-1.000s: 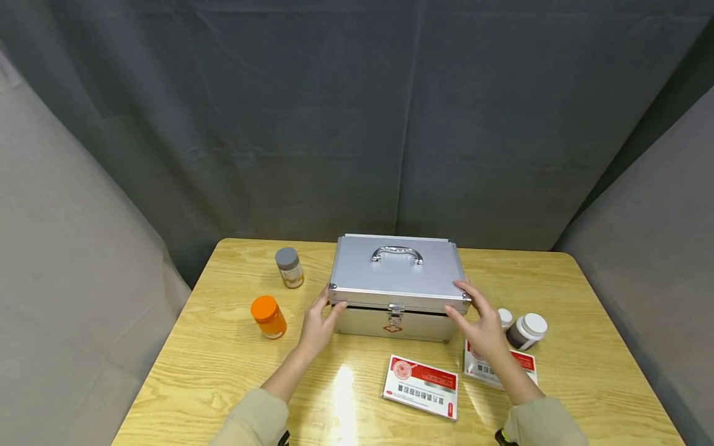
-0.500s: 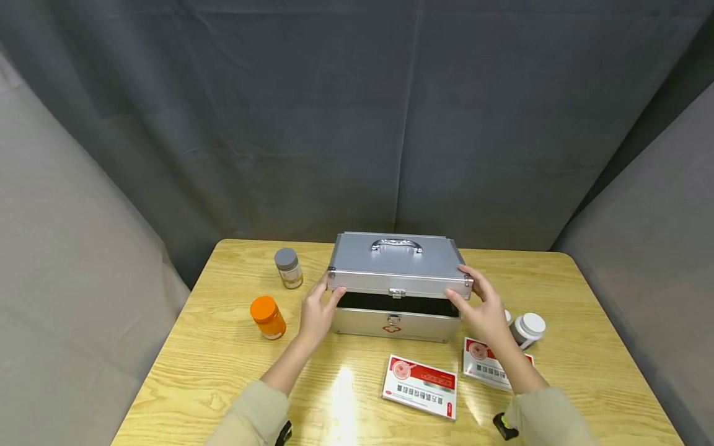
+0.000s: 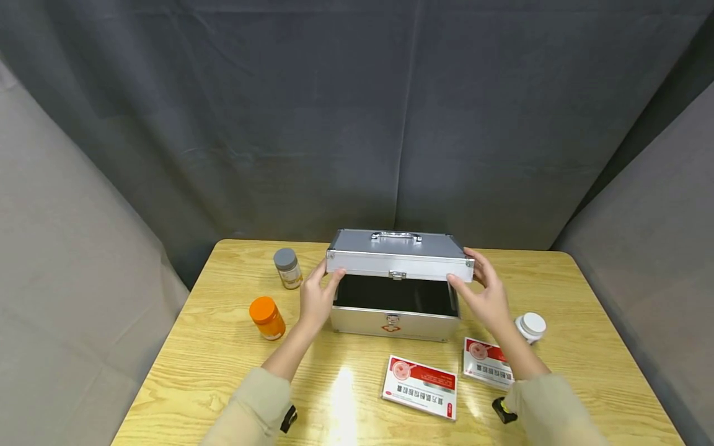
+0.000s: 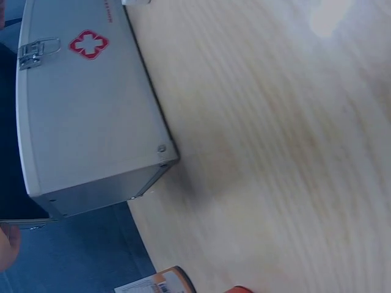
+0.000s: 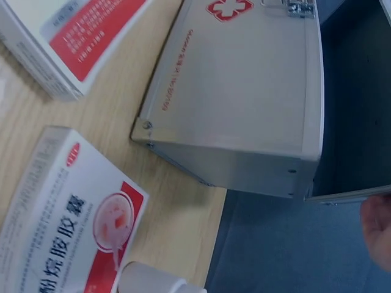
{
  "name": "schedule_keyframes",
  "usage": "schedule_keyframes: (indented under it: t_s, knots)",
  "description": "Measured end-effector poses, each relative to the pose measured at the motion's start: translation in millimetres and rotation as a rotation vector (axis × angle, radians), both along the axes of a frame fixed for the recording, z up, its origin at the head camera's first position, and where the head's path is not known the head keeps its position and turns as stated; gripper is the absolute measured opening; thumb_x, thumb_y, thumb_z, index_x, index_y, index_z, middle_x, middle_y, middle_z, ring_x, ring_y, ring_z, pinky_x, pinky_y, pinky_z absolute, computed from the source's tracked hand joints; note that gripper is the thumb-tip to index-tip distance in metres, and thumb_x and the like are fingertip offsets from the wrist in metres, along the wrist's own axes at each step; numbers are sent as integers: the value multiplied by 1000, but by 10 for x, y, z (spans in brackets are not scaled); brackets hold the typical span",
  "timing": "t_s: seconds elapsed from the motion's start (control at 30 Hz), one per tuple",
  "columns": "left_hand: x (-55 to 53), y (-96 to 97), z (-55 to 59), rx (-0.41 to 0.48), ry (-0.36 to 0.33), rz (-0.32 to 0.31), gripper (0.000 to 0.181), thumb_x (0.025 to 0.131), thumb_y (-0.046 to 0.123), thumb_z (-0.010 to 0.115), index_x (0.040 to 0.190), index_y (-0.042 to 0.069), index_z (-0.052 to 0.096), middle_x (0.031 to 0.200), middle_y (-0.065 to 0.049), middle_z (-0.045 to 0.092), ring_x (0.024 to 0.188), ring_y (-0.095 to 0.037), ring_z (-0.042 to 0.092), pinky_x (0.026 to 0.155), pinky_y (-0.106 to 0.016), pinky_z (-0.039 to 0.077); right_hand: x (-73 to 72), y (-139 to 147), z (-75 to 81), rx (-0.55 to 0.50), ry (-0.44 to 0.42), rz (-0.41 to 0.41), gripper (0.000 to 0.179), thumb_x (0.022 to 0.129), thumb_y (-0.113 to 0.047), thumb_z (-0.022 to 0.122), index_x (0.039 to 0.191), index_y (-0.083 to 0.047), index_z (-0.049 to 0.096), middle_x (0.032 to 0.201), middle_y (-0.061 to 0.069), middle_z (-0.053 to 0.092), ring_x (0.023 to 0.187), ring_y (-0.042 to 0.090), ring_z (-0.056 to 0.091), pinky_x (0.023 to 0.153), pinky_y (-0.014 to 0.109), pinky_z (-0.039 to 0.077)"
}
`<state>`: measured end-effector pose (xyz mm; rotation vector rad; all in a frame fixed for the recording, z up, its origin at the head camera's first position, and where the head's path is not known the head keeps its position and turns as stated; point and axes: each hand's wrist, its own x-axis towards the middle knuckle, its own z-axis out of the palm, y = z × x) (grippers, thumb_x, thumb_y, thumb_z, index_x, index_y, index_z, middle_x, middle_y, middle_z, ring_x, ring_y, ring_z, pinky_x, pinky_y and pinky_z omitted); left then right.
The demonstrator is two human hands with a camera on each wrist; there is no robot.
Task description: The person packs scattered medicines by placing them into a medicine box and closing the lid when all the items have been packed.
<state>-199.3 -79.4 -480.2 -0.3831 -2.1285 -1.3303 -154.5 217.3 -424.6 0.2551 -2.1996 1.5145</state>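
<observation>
A silver metal first-aid box [image 3: 362, 322] with a red cross stands at the back middle of the table. Its lid [image 3: 362, 263] is raised and tilts back, so the dark interior shows. My left hand [image 3: 315, 303] grips the lid's left front corner, thumb on the front face and fingers at the side. On the right front corner, my right hand [image 3: 486, 297] holds the lid in the same way. The lid's handle [image 3: 396, 235] is untouched. Only fingers of the right hand [image 5: 377, 229] enter the right wrist view, at the lid's edge.
Left of the box stand a grey-capped bottle [image 3: 288, 269] and an orange bottle [image 3: 268, 318]. In front lies a red-and-white medicine carton [image 3: 419, 387]. A second carton [image 3: 486, 362] and a white-capped bottle [image 3: 530, 325] are near the right forearm, which partly covers them.
The lid has swung up and back from nearly closed, exposing the inside. Both hands have risen with it, and the latch halves have moved apart. Bottles and cartons stay in place.
</observation>
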Motion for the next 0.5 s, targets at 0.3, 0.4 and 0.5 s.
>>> schedule_keyframes:
  t_s: [0.3,0.4,0.5]
  knots:
    - [-105,50,188,21,3,59,42,82,26,66,109,-6,63,100,-20,66,90,-30,64,78,-39,51,-112,95,107,120,78,47,63,72,13,68,129,8,43,104,32,60,91,-11,53,76,8,41]
    - [-131,50,231,44,-30,42,43,83,26,65,111,-6,62,103,-21,65,94,-30,63,79,-40,51,-176,125,139,145,104,49,60,72,11,69,127,9,45,100,35,59,88,-11,54,73,9,42]
    - [-140,21,232,61,-72,-2,45,86,24,62,119,-6,57,111,-22,62,101,-32,60,82,-43,49,-205,128,194,164,91,33,57,72,11,69,125,9,47,102,33,60,89,-13,53,71,10,43]
